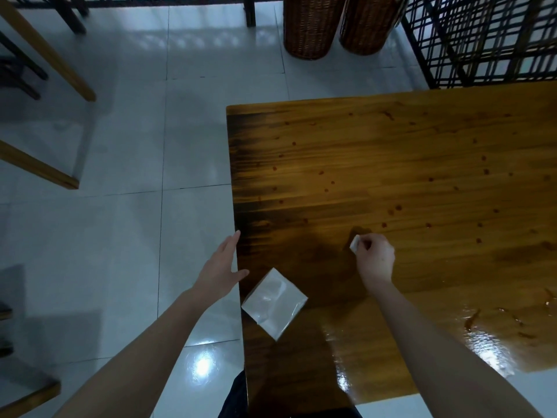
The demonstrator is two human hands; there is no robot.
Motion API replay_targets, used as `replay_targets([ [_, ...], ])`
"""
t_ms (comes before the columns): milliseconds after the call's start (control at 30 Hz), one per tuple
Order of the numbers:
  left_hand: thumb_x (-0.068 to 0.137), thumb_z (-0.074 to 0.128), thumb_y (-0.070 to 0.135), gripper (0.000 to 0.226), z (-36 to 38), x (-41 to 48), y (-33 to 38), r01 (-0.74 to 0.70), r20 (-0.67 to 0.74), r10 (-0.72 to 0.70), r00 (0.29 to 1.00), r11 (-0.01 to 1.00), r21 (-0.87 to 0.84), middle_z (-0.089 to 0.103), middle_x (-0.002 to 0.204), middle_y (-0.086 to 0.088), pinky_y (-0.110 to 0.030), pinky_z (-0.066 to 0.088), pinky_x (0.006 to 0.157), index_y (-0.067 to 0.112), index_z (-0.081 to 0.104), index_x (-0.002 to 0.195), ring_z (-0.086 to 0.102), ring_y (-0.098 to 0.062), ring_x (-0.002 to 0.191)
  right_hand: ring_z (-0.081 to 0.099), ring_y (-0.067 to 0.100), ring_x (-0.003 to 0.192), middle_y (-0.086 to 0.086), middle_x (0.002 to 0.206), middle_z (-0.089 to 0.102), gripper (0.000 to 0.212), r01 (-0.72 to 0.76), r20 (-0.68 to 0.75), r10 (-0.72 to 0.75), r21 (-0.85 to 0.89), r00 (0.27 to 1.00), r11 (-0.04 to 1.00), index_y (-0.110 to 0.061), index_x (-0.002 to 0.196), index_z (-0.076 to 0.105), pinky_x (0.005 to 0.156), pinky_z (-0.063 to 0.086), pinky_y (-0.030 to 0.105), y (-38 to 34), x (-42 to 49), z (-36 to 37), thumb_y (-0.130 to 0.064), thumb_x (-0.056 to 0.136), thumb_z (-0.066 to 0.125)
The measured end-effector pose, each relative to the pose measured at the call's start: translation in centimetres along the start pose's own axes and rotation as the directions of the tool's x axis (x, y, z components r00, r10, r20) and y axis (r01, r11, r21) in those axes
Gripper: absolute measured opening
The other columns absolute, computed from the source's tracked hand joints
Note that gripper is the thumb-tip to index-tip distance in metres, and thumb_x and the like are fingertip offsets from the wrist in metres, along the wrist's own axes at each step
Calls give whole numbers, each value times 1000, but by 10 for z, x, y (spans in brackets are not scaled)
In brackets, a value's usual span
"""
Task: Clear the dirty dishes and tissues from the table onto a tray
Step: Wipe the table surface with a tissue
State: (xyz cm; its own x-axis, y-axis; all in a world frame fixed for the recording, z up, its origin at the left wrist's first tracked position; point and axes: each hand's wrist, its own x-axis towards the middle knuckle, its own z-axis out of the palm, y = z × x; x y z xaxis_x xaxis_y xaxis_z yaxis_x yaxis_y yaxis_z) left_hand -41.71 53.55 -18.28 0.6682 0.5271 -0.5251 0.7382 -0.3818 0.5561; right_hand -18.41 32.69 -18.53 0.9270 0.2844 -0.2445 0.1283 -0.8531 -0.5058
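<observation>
Closest to the lens: two bare forearms rising from the bottom edge, and a strip of dark clothing (236, 396) against the near end of the table (391, 164).

Right hand (375, 260): we log it on the tabletop, fingers curled, thumb and fingertips pinching a small white tissue scrap (354, 243). The scrap sits at the hand's far-left tip, low on the wood. We cannot tell whether it touches the surface.

Tissue pack (275, 303): square, in a clear shiny wrapper with white tissues inside. It lies flat near the table's left edge, turned corner-on, between the two arms and touching neither hand.

Left hand (221, 271): fingers straight and together, thumb spread out. It holds nothing. It is at the table's left edge, with the thumb tip reaching over the wood. We cannot tell if there is contact.

Table surface: glossy brown boards with dark knots. We see a wet-looking smear with reddish streaks (473, 321) near the right edge of the view.

Further out: pale glossy floor tiles (126, 206) and wooden furniture legs (39, 168) at far left. Two tall wicker baskets (310, 25) stand side by side beyond the table. Their tops are cut off by the frame, so their contents are unknown. A dark lattice screen (488, 37) is at upper right.
</observation>
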Motion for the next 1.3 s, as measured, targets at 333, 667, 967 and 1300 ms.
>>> replay_targets([
  [333, 88, 66, 28, 86, -7, -11, -20, 54, -25, -55, 998, 998, -32, 17, 159, 0, -40, 26, 116, 29, 10, 153, 21, -21, 145, 54, 10, 82, 1, 97, 57, 14, 389, 275, -379, 18, 884, 921, -8, 93, 68, 72, 46, 21, -72, 1, 43, -5, 91, 55],
  [667, 88, 67, 27, 84, -13, -19, -40, 16, -53, -21, 998, 996, -89, 21, 158, 0, -39, 28, 115, 28, 13, 152, 24, -19, 143, 50, 4, 75, -3, 88, 56, 16, 262, 165, -267, 54, 949, 964, -15, 81, 65, 63, 40, 15, -96, -2, 68, -9, 91, 54],
  [967, 88, 67, 28, 85, -25, -14, -55, -9, -66, 3, 998, 996, -87, 21, 158, 1, -30, 23, 114, 25, 13, 153, 22, -16, 144, 50, 2, 72, -9, 86, 50, 19, 489, 406, -452, 15, 794, 872, -16, 80, 64, 61, 38, 15, -134, -15, 94, -10, 93, 51],
  [1300, 88, 67, 31, 82, -32, 7, -55, -47, -32, 44, 999, 996, -73, 22, 157, 1, -33, 26, 115, 26, 15, 152, 25, -17, 143, 52, -1, 74, -6, 92, 57, 14, 368, 249, -363, 28, 898, 929, -21, 86, 61, 66, 41, 12, -132, -12, 90, -10, 92, 54],
])
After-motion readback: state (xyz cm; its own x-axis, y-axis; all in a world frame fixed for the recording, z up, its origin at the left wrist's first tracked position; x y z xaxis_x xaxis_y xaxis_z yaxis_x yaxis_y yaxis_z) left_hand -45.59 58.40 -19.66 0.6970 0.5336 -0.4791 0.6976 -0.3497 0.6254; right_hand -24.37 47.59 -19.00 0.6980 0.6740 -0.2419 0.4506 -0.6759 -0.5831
